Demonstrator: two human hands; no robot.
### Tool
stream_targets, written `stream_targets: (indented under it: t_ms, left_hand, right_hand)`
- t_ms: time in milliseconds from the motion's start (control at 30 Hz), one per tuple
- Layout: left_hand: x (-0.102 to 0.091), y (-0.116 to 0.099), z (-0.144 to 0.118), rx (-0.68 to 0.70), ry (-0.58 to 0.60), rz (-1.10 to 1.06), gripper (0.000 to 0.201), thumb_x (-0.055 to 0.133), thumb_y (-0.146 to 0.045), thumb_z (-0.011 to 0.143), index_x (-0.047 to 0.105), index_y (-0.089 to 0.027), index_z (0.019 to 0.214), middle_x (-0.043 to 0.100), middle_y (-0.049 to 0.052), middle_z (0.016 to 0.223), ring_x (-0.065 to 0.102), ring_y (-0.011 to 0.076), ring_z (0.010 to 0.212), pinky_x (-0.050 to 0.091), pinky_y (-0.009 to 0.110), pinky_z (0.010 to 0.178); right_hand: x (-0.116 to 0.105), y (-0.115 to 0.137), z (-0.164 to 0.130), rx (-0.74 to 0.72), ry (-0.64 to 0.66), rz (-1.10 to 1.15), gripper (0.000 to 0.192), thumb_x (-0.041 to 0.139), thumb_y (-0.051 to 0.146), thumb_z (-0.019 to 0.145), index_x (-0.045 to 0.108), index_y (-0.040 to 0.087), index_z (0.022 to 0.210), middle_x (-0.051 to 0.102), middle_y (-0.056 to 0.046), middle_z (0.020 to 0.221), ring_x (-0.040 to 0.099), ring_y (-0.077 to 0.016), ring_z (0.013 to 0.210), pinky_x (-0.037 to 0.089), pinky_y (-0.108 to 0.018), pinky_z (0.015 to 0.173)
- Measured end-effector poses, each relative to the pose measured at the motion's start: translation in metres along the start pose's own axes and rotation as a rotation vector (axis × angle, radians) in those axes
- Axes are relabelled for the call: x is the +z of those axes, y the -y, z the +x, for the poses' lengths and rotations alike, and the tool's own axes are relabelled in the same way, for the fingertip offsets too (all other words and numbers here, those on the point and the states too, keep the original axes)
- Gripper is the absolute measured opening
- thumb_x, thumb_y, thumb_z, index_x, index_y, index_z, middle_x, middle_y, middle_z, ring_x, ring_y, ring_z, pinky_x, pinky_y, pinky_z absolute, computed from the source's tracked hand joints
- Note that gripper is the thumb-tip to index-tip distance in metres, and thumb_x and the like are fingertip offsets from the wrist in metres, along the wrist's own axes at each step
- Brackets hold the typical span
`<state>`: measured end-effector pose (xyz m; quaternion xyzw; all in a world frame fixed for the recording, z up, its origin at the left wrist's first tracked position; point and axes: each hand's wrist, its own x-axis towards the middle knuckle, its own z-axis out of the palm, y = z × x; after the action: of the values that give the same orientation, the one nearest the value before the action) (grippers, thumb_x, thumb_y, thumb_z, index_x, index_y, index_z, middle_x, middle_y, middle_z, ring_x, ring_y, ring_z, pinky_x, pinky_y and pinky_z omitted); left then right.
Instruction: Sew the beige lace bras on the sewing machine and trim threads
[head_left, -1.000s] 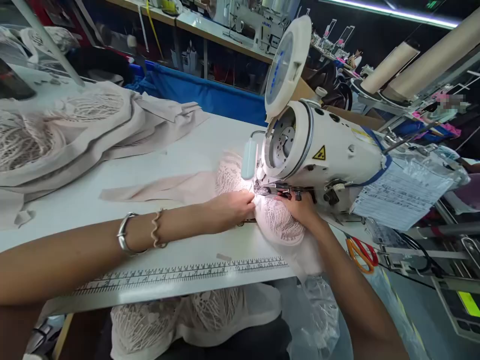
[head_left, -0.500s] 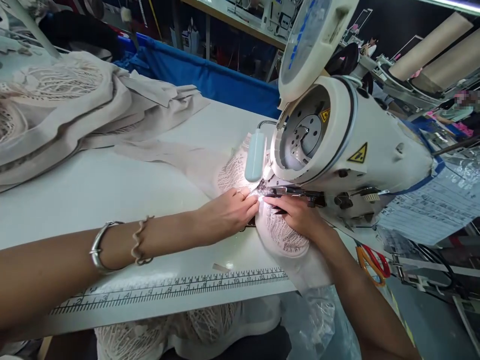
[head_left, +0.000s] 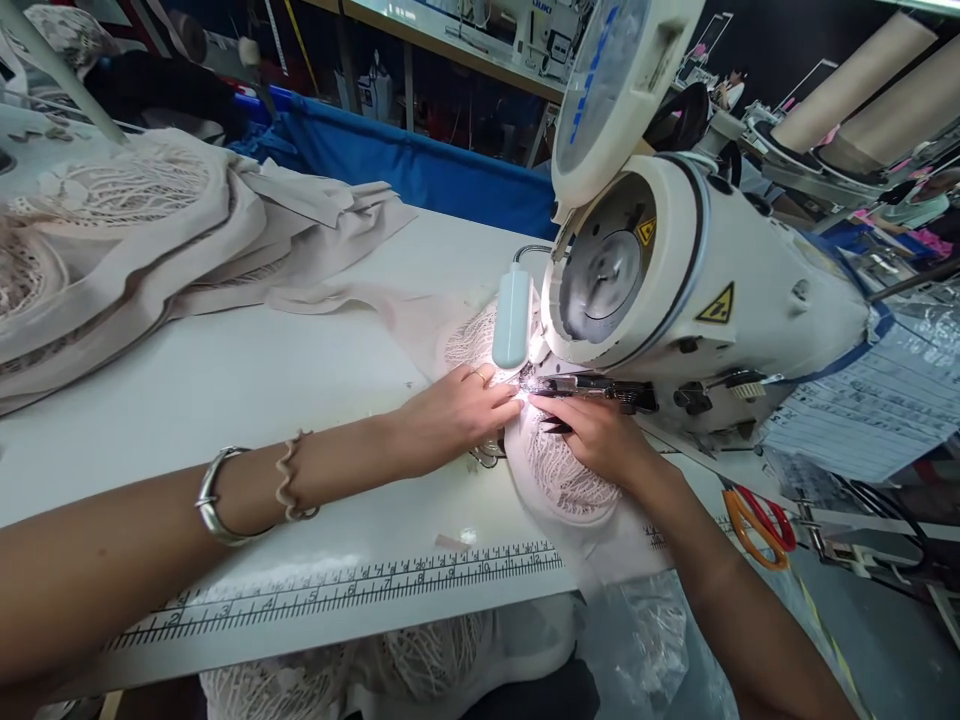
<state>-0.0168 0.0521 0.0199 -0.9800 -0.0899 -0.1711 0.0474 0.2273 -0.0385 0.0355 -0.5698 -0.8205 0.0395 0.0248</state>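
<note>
A pale pink bra [head_left: 566, 470] with lace cups lies under the needle area of a white sewing machine [head_left: 757, 270]. Close to the needle, my left hand [head_left: 457, 415] has its fingers drawn together on the fabric edge, pinching it. From the other side my right hand [head_left: 596, 435] grips the near cup, its index fingertip pressed beside the seam. Dark pointed tips show beneath its fingers; what they belong to is hidden. A small lit lamp [head_left: 511, 318] hangs over the far cup and partly covers it.
Layered lace bras [head_left: 150, 240] are heaped at the left of the white table [head_left: 322, 370]. A printed ruler [head_left: 360, 590] runs along its front edge. Orange-handled scissors [head_left: 750, 535] lie right of my forearm. Blue cloth [head_left: 420, 160] borders the back, and more lace pieces [head_left: 420, 660] hang below.
The disc inside the machine head, sharp before, is now blurred as if turning. Fabric left of the needle has shifted slightly right. Both hands keep nearly the same place at the needle.
</note>
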Motion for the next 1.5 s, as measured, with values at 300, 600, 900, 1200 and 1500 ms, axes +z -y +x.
stream_targets:
  t_ms: [300,600,900,1200,1500]
  left_hand:
    - [0.011,0.010,-0.001,-0.034,-0.048,-0.087,0.032,0.042,0.003,0.094,0.062,-0.015,0.109,0.071,0.007,0.102,0.057,0.0198,0.080,0.032,0.032,0.065]
    - [0.007,0.018,0.001,-0.045,-0.006,-0.140,0.037,0.038,0.002,0.095,0.065,-0.017,0.112,0.072,0.008,0.102,0.059,0.0202,0.088,0.040,0.035,0.081]
    - [0.000,-0.017,0.007,-0.132,-0.049,0.028,0.028,0.039,-0.005,0.098,0.067,-0.011,0.095,0.069,0.012,0.094,0.058,0.0201,0.079,0.045,0.034,0.072]
    - [0.008,-0.066,0.007,-0.182,0.084,0.302,0.044,0.042,-0.016,0.098,0.055,0.007,0.134,0.063,0.030,0.131,0.062,0.0394,0.124,0.052,0.050,0.097]
    - [0.013,-0.060,0.004,-0.130,0.083,0.283,0.047,0.041,-0.010,0.094,0.054,0.010,0.134,0.061,0.032,0.133,0.061,0.0401,0.125,0.051,0.050,0.104]
  right_hand:
    - [-0.001,0.005,0.003,0.009,-0.018,0.015,0.063,0.043,0.000,0.081,0.062,0.024,0.136,0.074,-0.005,0.124,0.068,-0.0203,0.113,0.053,-0.032,0.099]
    - [-0.003,0.012,0.005,0.078,-0.025,0.018,0.049,0.047,0.003,0.082,0.066,0.026,0.121,0.075,-0.003,0.106,0.067,-0.0192,0.088,0.051,-0.028,0.078]
    - [0.005,0.013,0.014,0.296,-0.089,0.161,0.012,0.063,0.029,0.089,0.060,0.024,0.079,0.064,0.000,0.074,0.058,-0.0185,0.068,0.042,-0.028,0.064]
    - [0.016,0.005,0.012,0.303,-0.239,0.205,0.021,0.047,0.023,0.096,0.068,0.023,0.101,0.075,-0.008,0.094,0.068,-0.0243,0.089,0.050,-0.036,0.082]
    - [0.025,0.004,0.011,0.341,-0.270,0.156,0.020,0.056,0.029,0.095,0.072,0.024,0.105,0.077,-0.008,0.095,0.071,-0.0262,0.091,0.054,-0.040,0.085]
